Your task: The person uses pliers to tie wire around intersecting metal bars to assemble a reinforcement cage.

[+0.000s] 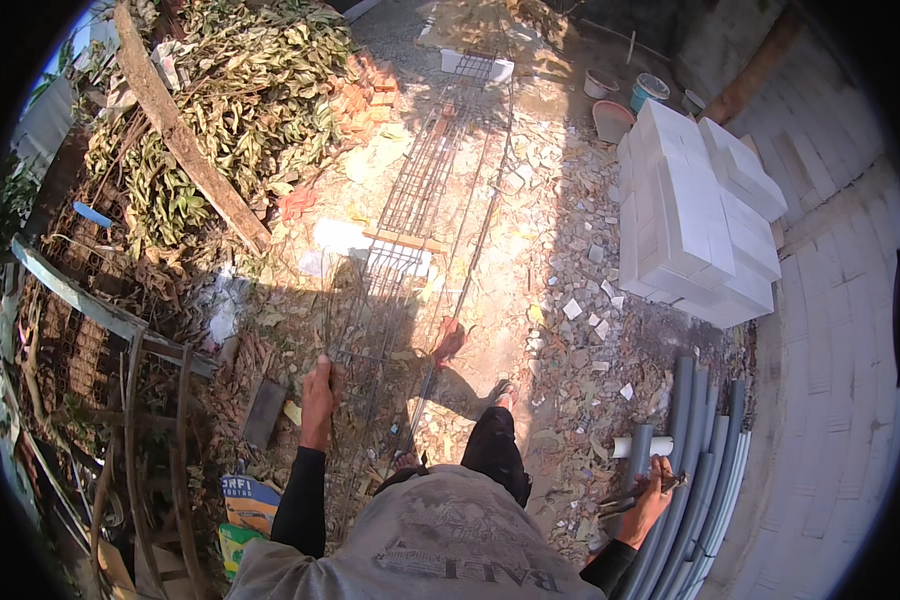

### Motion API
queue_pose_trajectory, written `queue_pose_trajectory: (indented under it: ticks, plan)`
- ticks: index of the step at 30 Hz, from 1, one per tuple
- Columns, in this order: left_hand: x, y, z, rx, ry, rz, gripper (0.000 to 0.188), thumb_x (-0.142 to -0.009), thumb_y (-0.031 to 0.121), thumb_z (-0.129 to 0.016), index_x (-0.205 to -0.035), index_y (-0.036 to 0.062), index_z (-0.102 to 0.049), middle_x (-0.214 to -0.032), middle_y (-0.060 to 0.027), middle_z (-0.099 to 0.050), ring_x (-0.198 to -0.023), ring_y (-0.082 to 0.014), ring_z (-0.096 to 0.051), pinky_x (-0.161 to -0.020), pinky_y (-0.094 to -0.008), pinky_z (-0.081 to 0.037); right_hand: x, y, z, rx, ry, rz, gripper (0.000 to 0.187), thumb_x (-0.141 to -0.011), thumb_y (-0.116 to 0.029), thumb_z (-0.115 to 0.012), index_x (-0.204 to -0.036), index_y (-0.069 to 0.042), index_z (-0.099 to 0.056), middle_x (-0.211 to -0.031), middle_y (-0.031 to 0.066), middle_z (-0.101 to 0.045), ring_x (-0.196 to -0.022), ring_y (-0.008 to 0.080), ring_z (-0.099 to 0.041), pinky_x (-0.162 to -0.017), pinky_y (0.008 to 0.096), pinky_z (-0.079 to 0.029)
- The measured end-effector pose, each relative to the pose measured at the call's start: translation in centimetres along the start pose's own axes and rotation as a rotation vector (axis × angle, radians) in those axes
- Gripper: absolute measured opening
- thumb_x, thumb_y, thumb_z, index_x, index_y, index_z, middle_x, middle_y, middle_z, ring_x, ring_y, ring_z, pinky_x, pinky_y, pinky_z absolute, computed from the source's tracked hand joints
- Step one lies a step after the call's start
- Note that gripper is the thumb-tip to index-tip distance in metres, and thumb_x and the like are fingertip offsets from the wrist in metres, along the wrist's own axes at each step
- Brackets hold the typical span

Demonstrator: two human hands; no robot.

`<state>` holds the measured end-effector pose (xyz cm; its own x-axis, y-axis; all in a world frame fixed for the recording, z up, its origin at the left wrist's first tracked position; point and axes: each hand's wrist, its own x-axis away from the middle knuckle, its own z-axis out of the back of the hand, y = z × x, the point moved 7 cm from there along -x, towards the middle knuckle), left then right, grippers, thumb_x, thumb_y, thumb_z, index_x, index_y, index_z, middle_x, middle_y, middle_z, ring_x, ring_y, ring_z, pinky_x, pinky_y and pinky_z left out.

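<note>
The left hand [319, 392] is closing its fingers around a thin bar at the near end of the steel bar cage [410, 230], gripping it from above. The cage is lying on the rubble-strewn ground [560, 330] and stretching away from that hand toward twelve o'clock, resting partway along on a wooden slat [402, 240]; the near end is sitting at the person's feet, at nine o'clock from the dark trouser leg [494, 445]. Well apart, at three o'clock from the body, the right hand [651, 497] is clamping shut on a pair of pliers [632, 496], whose handles are pointing toward nine o'clock. That hand is hovering over a bundle of grey pipes [705, 440], with a short white pipe piece [642, 446] lying just at twelve o'clock of it. At seven o'clock from the left hand, a blue and green printed bag [242, 515] is standing low by the person's elbow. At one o'clock from the right hand, a stack of white blocks [695, 215] is sitting beside a white block wall [840, 300]. A heap of dry branches and leaves [220, 130] is filling the eleven o'clock corner.
</note>
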<state>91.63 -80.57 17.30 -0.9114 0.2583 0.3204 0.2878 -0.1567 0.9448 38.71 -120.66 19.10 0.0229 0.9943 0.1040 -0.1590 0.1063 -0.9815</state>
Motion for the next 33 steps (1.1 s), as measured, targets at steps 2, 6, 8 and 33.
queue_pose_trajectory:
  ticks: [2, 6, 8, 33]
  plan:
    - [-1.9, 0.2, -1.2, 0.067, 0.064, -0.019, 0.051, -0.107, 0.051, -0.044, -0.080, 0.0104, -0.058, -0.056, 0.0060, -0.035, -0.046, -0.0050, -0.026, -0.046, -0.0281, -0.020, -3.3, -2.7, -3.5, 0.016, -0.103, -0.033, 0.036, -0.100, -0.024, -0.057, -0.127, -0.001, -0.064, -0.115, 0.0086, -0.069, -0.084, 0.0122, -0.061, -0.069, 0.0287, -0.049]
    - [-6.1, 1.7, -1.7, 0.117, 0.274, -0.025, 0.048, -0.104, 0.054, -0.050, -0.078, 0.0142, -0.053, -0.059, 0.0059, -0.039, -0.046, -0.0061, -0.029, -0.045, -0.0286, -0.021, -8.8, -7.0, -12.6, 0.135, -0.338, 0.005, 0.041, -0.102, -0.034, -0.058, -0.121, 0.002, -0.065, -0.106, 0.0104, -0.072, -0.067, 0.0094, -0.057, -0.060, 0.0280, -0.045]
    - [-7.9, 1.6, -1.0, 0.113, 0.386, -0.043, 0.048, -0.101, 0.059, -0.051, -0.080, 0.0161, -0.051, -0.056, 0.0060, -0.037, -0.042, -0.0058, -0.029, -0.040, -0.0284, -0.019, -11.9, -7.8, -16.6, 0.318, -0.507, -0.020, 0.040, -0.103, -0.034, -0.057, -0.118, 0.002, -0.066, -0.104, 0.0113, -0.073, -0.065, 0.0090, -0.056, -0.059, 0.0288, -0.045]
    - [-17.7, -6.3, -2.7, -0.495, 0.996, 0.153, 0.066, -0.107, 0.055, -0.037, -0.072, -0.0002, -0.045, -0.062, -0.0116, -0.037, -0.060, -0.0264, -0.029, -0.059, -0.0472, -0.027, -33.1, 8.0, -24.8, 0.982, -0.381, -0.281, 0.033, -0.097, -0.027, -0.054, -0.104, 0.002, -0.070, -0.087, 0.0123, -0.076, -0.066, 0.0205, -0.071, -0.052, 0.0361, -0.055]
